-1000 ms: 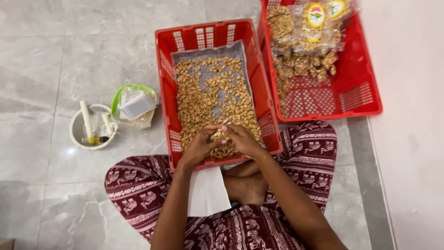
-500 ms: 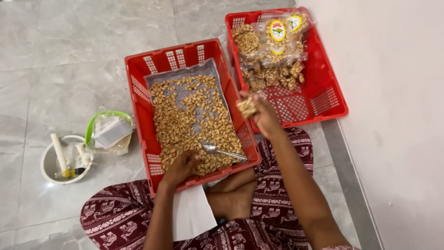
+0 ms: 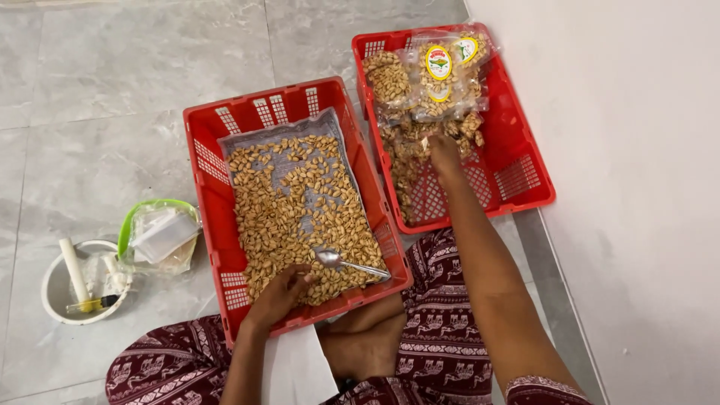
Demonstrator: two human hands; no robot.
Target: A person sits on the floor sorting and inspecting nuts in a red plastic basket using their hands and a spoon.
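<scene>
Head cam, steep down, floor near.

Clear nut packets point(image 3: 420, 112) heaped in far red crate point(image 3: 525, 187), two bearing round yellow-red-green labels point(image 3: 439, 62)

Your left hand point(image 3: 281, 292) rested on nuts point(image 3: 300, 210) in the center red crate point(image 3: 206, 161), beside a spoon point(image 3: 349, 262). Your right hand point(image 3: 444, 154) touched packed bags point(image 3: 431, 75) in the upper-right crate point(image 3: 525, 172).

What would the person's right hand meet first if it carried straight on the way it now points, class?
Probably the heap of clear nut packets in the far red basket: the right hand points away from the body and already sits at the heap's near edge, though height above it is unclear.
</scene>
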